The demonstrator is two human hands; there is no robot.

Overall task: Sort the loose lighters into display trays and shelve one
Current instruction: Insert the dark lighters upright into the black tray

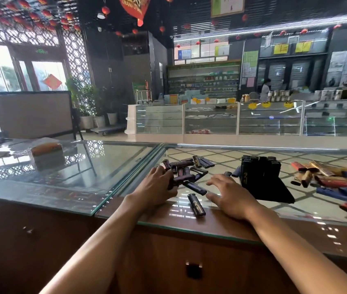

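Lighters (186, 168) heaped on glass counter (221, 154); left hand (157, 188) curled round several, right hand (231, 195) spread, empty.

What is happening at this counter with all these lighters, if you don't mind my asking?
A person is sorting lighters on the glass counter. The left hand grips a few of the dark lighters in a loose pile; the right hand hovers open beside the black display tray, already partly filled. A heap of coloured lighters lies unsorted further right.
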